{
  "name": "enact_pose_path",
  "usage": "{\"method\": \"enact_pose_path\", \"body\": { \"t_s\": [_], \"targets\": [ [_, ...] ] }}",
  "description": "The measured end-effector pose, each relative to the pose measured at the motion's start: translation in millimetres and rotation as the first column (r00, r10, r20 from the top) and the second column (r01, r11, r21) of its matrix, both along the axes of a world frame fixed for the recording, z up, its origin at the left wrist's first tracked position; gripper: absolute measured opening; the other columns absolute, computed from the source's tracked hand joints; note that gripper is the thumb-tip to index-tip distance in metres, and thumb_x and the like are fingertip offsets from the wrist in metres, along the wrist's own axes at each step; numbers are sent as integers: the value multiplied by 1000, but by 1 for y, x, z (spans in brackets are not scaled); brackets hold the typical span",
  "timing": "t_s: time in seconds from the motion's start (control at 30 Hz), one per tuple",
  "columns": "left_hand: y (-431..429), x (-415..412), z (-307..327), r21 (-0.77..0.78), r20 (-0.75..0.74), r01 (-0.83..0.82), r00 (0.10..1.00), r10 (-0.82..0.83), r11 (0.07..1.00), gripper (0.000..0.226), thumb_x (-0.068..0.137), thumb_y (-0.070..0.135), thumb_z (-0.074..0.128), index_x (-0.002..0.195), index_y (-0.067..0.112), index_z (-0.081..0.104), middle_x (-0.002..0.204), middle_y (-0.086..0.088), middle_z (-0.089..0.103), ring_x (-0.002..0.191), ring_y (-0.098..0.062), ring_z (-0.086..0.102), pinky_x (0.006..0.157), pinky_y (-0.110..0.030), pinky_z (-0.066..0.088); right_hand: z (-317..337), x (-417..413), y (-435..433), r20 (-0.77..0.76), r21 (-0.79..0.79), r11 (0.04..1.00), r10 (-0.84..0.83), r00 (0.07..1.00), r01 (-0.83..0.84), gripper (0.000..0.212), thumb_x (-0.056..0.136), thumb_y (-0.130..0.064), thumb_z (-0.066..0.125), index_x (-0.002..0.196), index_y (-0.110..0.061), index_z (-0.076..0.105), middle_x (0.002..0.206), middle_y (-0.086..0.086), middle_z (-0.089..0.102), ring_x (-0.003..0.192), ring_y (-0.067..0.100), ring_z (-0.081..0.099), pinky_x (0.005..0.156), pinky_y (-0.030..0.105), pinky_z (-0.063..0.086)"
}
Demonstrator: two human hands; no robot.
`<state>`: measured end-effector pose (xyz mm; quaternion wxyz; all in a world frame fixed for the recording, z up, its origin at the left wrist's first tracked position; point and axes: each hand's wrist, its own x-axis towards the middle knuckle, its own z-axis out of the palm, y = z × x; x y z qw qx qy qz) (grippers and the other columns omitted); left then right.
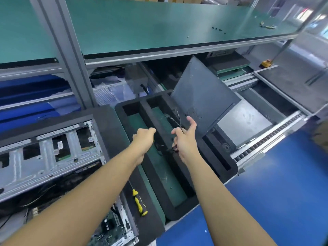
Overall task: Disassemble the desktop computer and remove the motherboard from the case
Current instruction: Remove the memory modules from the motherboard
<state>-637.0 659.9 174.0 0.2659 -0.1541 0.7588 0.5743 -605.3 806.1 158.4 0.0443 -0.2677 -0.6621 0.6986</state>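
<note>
So both arms are stretched out over the black foam tray (127,110) on the desk (266,192), which looks like our parking spot for pulled parts. Our right hand (184,139) has its lower fingers curled round a thin wire bundle (175,119), thumb and index finger sticking up loose, so it's a light grip that's just enough to carry floppy cables over the tray's green floor. Our left hand (143,139) is curled into a fist beside it with the knuckles toward us, and honestly we can't tell if there's anything in that grip. The computer case (44,157) lies on its side at the left, open side toward us, with the motherboard (108,226) seated in it down by our left elbow, so that part isn't done yet. The screwdriver (139,203) lies on the tray's near rim within easy reach, the side panel (204,96) leans out of the way behind, and the loose screws (218,29) sit up on the shelf (159,23).
</note>
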Motion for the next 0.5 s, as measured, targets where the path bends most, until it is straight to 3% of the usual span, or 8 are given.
{"method": "enact_pose_path", "body": {
  "t_s": [0.07, 0.13, 0.27, 0.33, 0.4, 0.43, 0.5],
  "targets": [
    [22, 1, -12, 99, 153, 62, 985, -77, 993, 49, 96, 43, 50, 137, 16, 48, 144, -5, 46, 120, -24, 49, 100, -42, 40, -15, -6, 31, -26, 105, 994, 35, 999, -32, 37, 94, -15, 43, 124, -37, 41, 79, -5, 59, 47, 10, 40, 50, 29, 41],
    [40, 2, -21, 172, 215, 92, 968, -128, 981, 39, 96, 42, 53, 125, 17, 55, 131, -3, 55, 111, -20, 56, 91, -38, 43, -30, -14, 57, -63, 165, 985, 51, 997, -40, 19, 100, -16, 39, 111, -26, 50, 74, -5, 58, 50, 10, 42, 54, 29, 43],
    [55, -4, -41, 159, 117, 81, 988, -101, 984, 17, 99, 37, 54, 94, 22, 60, 100, 5, 70, 84, -10, 70, 72, -30, 44, -63, -29, 89, 15, 341, 937, 75, 997, -76, 19, 102, -20, 42, 104, -34, 55, 80, -12, 64, 71, 9, 58, 69, 27, 47],
    [54, -8, -48, 145, 114, 52, 991, -69, 988, 16, 100, 34, 54, 93, 21, 61, 89, 6, 72, 73, -9, 71, 69, -29, 45, -85, -35, 99, 235, 476, 831, 196, 952, -289, 19, 100, -26, 50, 114, -35, 60, 105, -9, 69, 99, 15, 61, 86, 31, 49],
    [51, -11, -53, 105, 111, 40, 992, -52, 994, 20, 101, 33, 50, 89, 22, 63, 82, 8, 73, 69, -8, 69, 66, -28, 43, -103, -38, 102, 599, 531, 605, 228, 768, -594, 43, 99, -33, 51, 141, -24, 49, 139, 5, 53, 129, 31, 45, 106, 41, 39],
    [49, -13, -54, 87, 113, 34, 993, -43, 996, 24, 101, 32, 47, 87, 22, 64, 81, 8, 74, 68, -9, 69, 64, -28, 41, -109, -39, 100, 697, 492, 562, 204, 688, -665, 51, 99, -32, 49, 147, -18, 39, 147, 10, 44, 135, 36, 38, 110, 42, 35],
    [45, -17, -56, 52, 130, 33, 991, -40, 998, 29, 99, 31, 44, 86, 22, 69, 85, 6, 75, 74, -11, 68, 64, -29, 38, -115, -38, 94, 708, 471, 589, 192, 680, -657, 57, 98, -19, 45, 152, -14, 30, 152, 14, 38, 137, 38, 34, 112, 42, 31]
  ]
}}
